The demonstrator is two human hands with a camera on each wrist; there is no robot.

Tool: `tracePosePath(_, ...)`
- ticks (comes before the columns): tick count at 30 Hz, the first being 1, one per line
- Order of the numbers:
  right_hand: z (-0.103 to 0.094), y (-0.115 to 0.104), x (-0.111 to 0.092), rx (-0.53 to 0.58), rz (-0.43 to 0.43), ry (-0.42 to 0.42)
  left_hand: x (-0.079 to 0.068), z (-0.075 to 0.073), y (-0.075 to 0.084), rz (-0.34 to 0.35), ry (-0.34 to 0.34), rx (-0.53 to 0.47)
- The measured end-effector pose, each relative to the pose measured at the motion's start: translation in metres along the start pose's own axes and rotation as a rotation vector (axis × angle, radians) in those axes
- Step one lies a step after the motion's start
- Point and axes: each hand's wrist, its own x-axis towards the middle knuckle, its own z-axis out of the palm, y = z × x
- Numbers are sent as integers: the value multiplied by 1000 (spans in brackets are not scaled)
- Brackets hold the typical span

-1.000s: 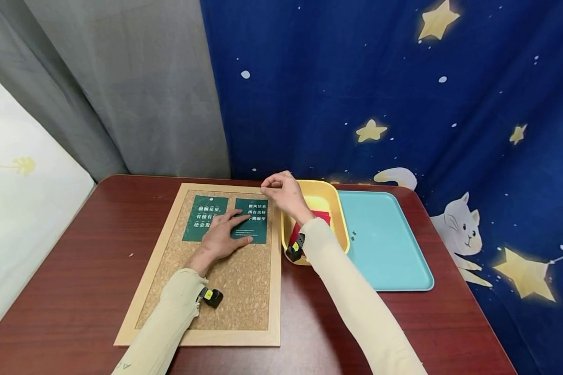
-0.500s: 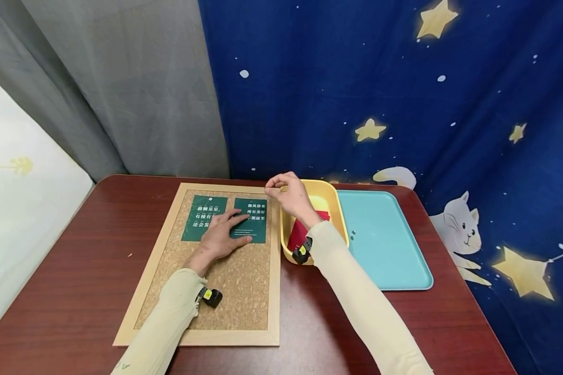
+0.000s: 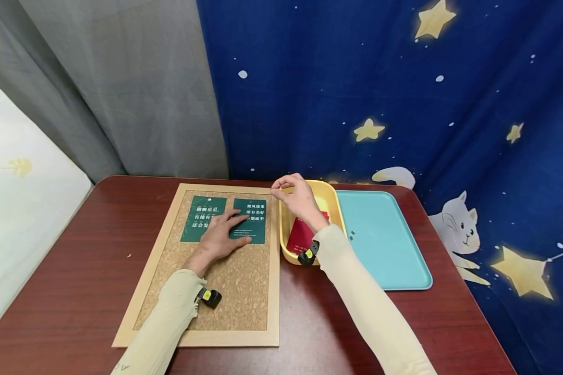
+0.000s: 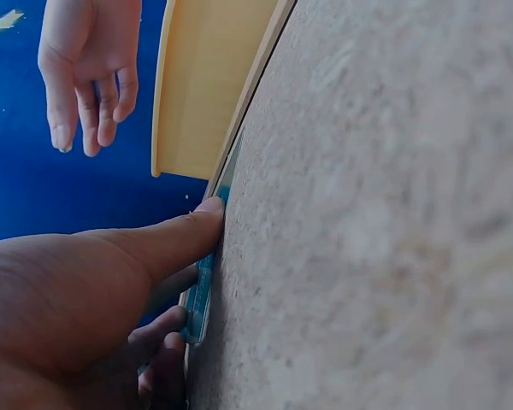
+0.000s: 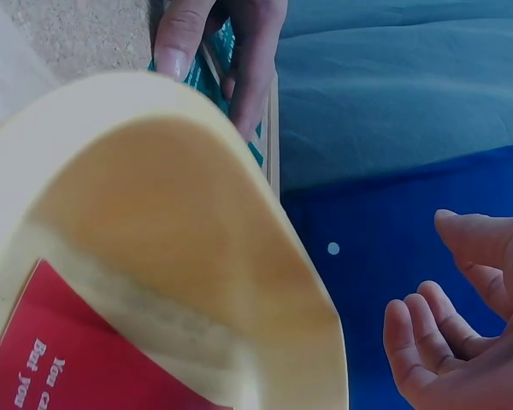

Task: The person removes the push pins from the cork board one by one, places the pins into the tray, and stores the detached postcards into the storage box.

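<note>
My left hand (image 3: 219, 237) rests with fingers spread on the right-hand dark green card (image 3: 255, 232), which lies on a cork board (image 3: 225, 291) in a wooden frame. In the left wrist view the thumb (image 4: 184, 235) touches the card's edge. To its left, another green card (image 3: 192, 229) with white characters has a small pale pin head (image 3: 209, 199) at its top. My right hand (image 3: 300, 198) hovers over the far left rim of a yellow bin (image 3: 335, 208). Its fingers are loosely bent, and the right wrist view shows nothing between them.
Red cards (image 3: 302, 237) lie inside the yellow bin, right of the board. Beside it is a light blue tray (image 3: 389, 239) with a few tiny dark objects (image 3: 352, 235) near its left edge. Curtains (image 3: 309, 104) hang behind the brown table (image 3: 89, 276).
My right hand has drifted right, away from the top of the right-hand green card and over the bin. The left hand stays in place on the card.
</note>
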Motion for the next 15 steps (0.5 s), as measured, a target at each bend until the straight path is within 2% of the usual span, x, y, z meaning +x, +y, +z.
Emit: tracePosePath(15,-19,13,-8,10,40,49,2,1,-4,9,1,4)
